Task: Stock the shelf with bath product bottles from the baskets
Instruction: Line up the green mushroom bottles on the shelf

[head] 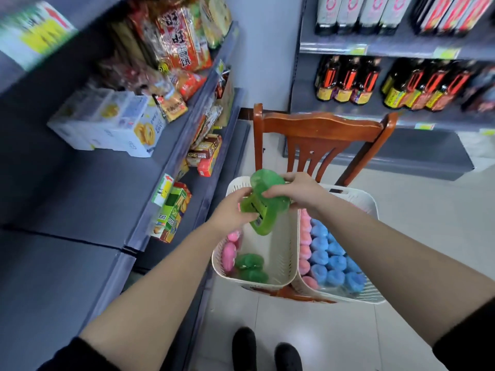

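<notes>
Standing over my black shoes on the pale tile, I've got both hands on green bath bottles held above the baskets. My left hand pinches the lower one near its barcode label, my right hand curls over the top of the other. Below them the left basket is mostly bare inside, with a few pink bottles and green ones down at the near end. The right basket, touching it, is packed with blue and pink caps. Both sit on a wooden chair. Grey shelf to my left has snack boxes; dark sauce bottles line the far shelves.
</notes>
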